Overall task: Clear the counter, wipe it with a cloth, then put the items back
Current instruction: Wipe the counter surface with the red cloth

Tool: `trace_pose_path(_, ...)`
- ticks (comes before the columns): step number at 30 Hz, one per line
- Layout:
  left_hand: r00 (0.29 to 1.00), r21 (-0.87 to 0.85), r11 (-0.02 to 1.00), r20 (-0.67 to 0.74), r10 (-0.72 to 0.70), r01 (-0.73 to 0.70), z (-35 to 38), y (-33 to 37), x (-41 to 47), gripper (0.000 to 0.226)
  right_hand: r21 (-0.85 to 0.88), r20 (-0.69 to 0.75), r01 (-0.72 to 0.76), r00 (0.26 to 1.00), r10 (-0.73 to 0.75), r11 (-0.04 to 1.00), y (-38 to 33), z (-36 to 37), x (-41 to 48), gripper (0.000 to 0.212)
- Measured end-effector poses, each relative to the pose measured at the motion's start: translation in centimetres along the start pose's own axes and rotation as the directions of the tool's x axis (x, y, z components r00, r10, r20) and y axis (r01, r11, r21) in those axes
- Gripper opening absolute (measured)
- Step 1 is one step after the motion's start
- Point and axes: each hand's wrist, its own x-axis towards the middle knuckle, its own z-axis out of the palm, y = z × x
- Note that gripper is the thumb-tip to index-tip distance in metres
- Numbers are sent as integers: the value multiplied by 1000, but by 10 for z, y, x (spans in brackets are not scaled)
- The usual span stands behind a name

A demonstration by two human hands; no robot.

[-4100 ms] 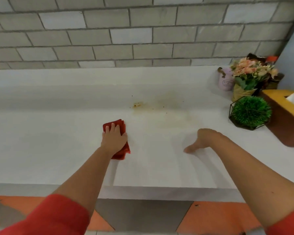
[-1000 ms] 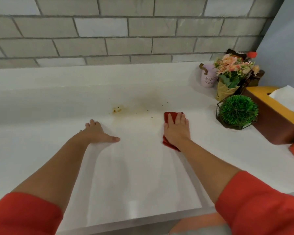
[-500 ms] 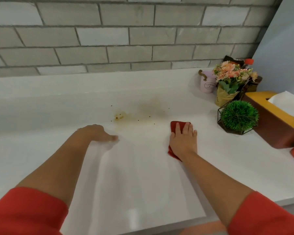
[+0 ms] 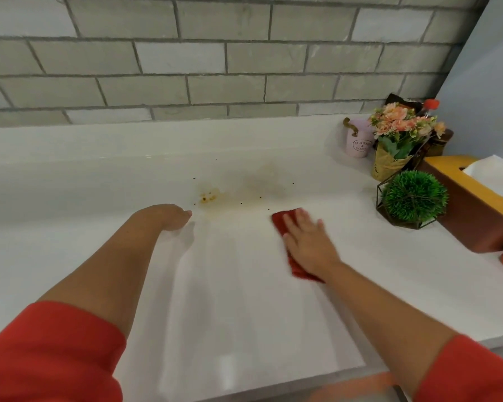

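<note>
On a white worktop [image 4: 244, 314], the right hand [image 4: 308, 245] presses a red cloth [image 4: 282, 220] flat, fingers spread, just right of a yellow-brown stain [image 4: 209, 197], while the empty, loosely bent left hand [image 4: 172, 217] rests nearer, just left of that stain.

The one view comes from a wide-angle camera worn on the person's head, looking forward and steeply down along both forearms. The left hand [image 4: 169, 217] and the right hand [image 4: 305, 245] sit near mid-frame on the white tabletop [image 4: 244, 314]. It stands close: the red sleeves [image 4: 47, 355] fill the lower corners nearest the lens, the tabletop's front edge crosses the bottom of the frame behind the wrists, the grey brick wall [image 4: 215, 62] closes the top beyond the hands with its courses slightly bowed, and the tissue box [image 4: 476, 210] is cut by the frame edge far to the right of the right hand.
</note>
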Motion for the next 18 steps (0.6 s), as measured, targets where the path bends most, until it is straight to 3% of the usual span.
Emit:
trace_pose_path(3,1000,30,1000,-24,-8,9,5,-6,4,59,4,-33,-277,960,277,961,20,-3,27,55)
trace_pose_path(5,999,39,999,-36,-27,28,9,-6,4,59,20,-40,-375,926,375,927,3,-1,41,57)
trace_pose_path(7,999,55,998,-39,-34,36,10,-4,4,58,39,-38,-284,958,285,958,-25,1,43,57)
trace_pose_path(9,998,54,998,-43,-41,43,10,-2,4,57,50,-40,-44,998,46,998,-53,5,28,56)
trace_pose_path(11,998,36,998,-41,-56,57,8,-4,6,58,69,-30,202,979,-200,977,-63,7,1,54)
trace_pose_path(13,997,11,998,-44,-69,69,8,-7,6,60,119,-44,327,945,-324,938,-49,7,-14,51)
trace_pose_path(15,995,-11,997,-61,-75,75,7,-8,6,61,140,-77,278,960,-270,950,-19,3,-1,51)
trace_pose_path(18,995,-50,996,-64,-81,78,7,-11,6,62,96,-65,56,997,-50,994,25,-9,40,51)
